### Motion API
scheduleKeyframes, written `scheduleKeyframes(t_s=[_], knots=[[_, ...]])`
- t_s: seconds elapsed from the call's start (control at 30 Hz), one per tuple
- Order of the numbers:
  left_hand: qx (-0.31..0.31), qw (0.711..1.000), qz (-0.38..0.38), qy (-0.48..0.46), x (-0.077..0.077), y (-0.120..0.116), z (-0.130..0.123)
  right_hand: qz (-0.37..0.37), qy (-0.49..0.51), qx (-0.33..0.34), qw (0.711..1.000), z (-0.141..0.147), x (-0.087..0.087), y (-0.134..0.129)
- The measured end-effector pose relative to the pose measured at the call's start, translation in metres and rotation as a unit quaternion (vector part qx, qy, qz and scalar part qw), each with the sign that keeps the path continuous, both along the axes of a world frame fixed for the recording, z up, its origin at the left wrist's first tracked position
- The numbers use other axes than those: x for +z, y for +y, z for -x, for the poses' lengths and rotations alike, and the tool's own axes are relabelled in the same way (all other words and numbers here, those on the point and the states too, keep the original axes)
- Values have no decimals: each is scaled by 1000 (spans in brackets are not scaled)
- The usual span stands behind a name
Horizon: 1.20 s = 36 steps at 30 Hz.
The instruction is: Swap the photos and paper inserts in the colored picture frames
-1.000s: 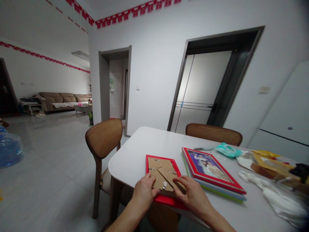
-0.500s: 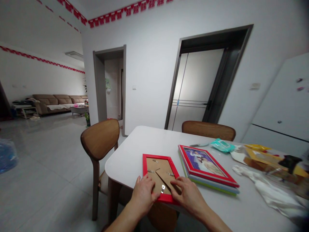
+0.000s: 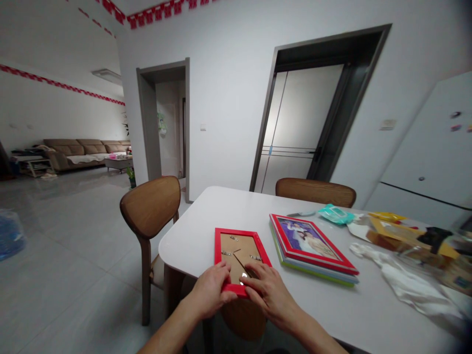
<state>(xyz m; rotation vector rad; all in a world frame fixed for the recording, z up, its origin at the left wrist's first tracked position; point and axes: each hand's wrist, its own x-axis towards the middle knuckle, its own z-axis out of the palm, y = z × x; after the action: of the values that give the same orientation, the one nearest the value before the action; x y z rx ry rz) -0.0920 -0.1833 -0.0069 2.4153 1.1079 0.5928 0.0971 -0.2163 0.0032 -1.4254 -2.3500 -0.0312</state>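
Note:
A red picture frame (image 3: pixel 218 248) lies face down at the table's near edge, showing its brown backing board (image 3: pixel 241 243) with small metal clips and a slanted stand flap. My left hand (image 3: pixel 209 291) is closed round the frame's lower left corner, thumb along the bottom border. On the lower right, my right hand (image 3: pixel 272 294) has its thumb at the bottom border and its fingers on the board, touching a small metal hanger (image 3: pixel 243 278). Part of the hanger and of the flap is hidden by those fingers.
Right of the frame is a stack of picture frames (image 3: pixel 313 241), a couple's photo on top. Beyond are a teal wipes pack (image 3: pixel 335 214), a knife (image 3: pixel 301 214), a white cloth (image 3: pixel 401 285) and a yellow package (image 3: pixel 391 228). Wooden chairs (image 3: pixel 153 204) stand at the table (image 3: pixel 228 206).
My right hand has shifted left along the frame, its fingers now over the bottom hanger. My left hand has slid slightly toward the lower left corner. The view has tilted a little downward.

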Motion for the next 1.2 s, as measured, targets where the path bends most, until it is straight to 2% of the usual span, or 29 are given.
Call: scheduleKeyframes(t_s=[0.3,0.6,0.8,0.87,1.03,1.2], knots=[[1,999,30,-25,1,1,7,-8,-1,16,1000,6,-4,-5],[-2,999,45,-31,4,2,8,19,17,41,999,17,8,0],[-4,999,44,-31,5,3,8,18,47,45,998,14,5,1],[3,998,45,-32,4,4,9,9,60,23,998,6,2,6],[5,998,50,-33,3,5,12,-17,37,-144,989,-17,-8,31],[5,998,55,-32,5,4,12,-12,13,-170,985,-18,-10,47]])
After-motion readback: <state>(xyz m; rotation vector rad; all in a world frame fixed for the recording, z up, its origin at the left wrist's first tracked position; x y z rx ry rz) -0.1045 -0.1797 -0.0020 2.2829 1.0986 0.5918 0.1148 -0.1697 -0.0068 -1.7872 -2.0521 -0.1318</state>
